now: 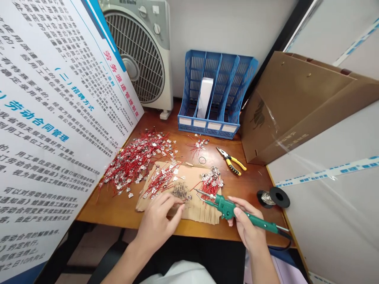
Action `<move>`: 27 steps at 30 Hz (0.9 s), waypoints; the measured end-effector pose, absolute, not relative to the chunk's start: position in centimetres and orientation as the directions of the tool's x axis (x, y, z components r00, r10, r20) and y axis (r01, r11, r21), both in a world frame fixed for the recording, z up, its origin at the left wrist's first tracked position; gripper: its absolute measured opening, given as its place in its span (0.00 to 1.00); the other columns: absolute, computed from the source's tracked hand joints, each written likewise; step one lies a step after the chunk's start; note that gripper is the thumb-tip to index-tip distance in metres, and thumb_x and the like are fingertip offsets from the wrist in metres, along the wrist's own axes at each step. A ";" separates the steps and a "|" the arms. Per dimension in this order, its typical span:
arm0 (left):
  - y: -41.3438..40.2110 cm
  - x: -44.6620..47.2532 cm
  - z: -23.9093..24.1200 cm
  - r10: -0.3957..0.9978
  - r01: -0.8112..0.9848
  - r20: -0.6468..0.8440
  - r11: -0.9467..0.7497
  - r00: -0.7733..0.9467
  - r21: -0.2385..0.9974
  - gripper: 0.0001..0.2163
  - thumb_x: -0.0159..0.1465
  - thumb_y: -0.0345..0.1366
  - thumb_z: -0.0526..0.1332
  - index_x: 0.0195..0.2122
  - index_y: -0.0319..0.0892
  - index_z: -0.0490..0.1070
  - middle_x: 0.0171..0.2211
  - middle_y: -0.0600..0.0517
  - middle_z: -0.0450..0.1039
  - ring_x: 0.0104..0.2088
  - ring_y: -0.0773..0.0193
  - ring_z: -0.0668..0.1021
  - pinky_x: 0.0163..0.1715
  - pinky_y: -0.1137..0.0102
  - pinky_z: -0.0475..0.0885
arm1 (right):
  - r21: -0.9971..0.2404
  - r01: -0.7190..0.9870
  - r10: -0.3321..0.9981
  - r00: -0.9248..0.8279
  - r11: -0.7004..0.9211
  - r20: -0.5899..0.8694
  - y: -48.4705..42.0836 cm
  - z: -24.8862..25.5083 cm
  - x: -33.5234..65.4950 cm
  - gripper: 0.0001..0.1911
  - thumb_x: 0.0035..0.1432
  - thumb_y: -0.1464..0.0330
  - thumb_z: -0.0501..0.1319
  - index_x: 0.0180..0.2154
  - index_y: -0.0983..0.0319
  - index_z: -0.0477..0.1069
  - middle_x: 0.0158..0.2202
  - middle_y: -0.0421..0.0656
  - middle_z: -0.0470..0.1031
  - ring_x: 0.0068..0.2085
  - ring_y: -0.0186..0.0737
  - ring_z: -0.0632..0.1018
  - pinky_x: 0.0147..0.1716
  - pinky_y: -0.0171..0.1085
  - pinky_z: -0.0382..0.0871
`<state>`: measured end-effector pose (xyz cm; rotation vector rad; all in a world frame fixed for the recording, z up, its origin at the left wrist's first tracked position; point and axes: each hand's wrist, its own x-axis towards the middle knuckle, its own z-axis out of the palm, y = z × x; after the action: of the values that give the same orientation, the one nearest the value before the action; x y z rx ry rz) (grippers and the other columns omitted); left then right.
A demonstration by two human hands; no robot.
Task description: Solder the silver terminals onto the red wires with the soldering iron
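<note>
My left hand (160, 216) is low over a piece of cardboard (204, 216), its fingertips closed on a small metal terminal with a short red wire (187, 198). Beside that terminal is a dark scorched patch (180, 190) on the cardboard. In my right hand (250, 227) is a green soldering iron (226, 207), its tip pointing left, above the cardboard and apart from the terminal. Behind the iron lies a bundle of red-wired terminals (211, 183). Another group of red-wired terminals (162, 179) lies on the cardboard's left side.
A large heap of red-wired terminals (133, 161) covers the table's left, with a few more terminals (199, 145) at the back. Yellow-black pliers (231, 161) and a solder spool (274, 197) lie right. Behind stand a blue file rack (209, 124), a fan (139, 59) and a cardboard box (278, 114).
</note>
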<state>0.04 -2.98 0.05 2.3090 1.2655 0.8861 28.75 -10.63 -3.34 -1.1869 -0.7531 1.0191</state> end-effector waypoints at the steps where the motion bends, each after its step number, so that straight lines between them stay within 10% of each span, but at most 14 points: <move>1: -2.8 -0.3 0.1 0.853 0.640 0.337 -0.522 0.399 0.564 0.07 0.78 0.35 0.63 0.43 0.47 0.82 0.40 0.48 0.85 0.42 0.52 0.85 0.43 0.60 0.79 | -0.972 -0.230 0.925 0.378 0.052 -0.040 -10.6 -3.4 28.8 0.16 0.66 0.56 0.78 0.50 0.58 0.91 0.30 0.43 0.84 0.25 0.41 0.80 0.24 0.39 0.75; 17: -0.1 -1.0 1.5 0.782 0.722 0.057 -0.598 0.620 0.347 0.06 0.77 0.33 0.65 0.40 0.45 0.77 0.39 0.49 0.83 0.42 0.51 0.83 0.44 0.62 0.74 | -0.981 -0.194 0.957 0.283 -0.008 -0.064 -11.0 -3.4 29.2 0.17 0.68 0.55 0.76 0.51 0.57 0.89 0.33 0.44 0.85 0.25 0.40 0.79 0.24 0.38 0.73; 27: 1.4 -1.8 1.1 0.714 0.621 0.017 -0.620 0.700 0.480 0.04 0.76 0.31 0.64 0.45 0.47 0.79 0.41 0.50 0.84 0.41 0.55 0.86 0.42 0.67 0.77 | -0.984 -0.172 0.964 0.250 -0.048 -0.091 -11.3 -3.2 29.4 0.17 0.67 0.56 0.77 0.51 0.59 0.89 0.32 0.44 0.84 0.25 0.41 0.79 0.24 0.38 0.72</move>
<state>-1.83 1.37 1.13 2.4655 1.0294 0.2858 29.44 -11.31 -3.16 -1.2492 -0.8645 1.1386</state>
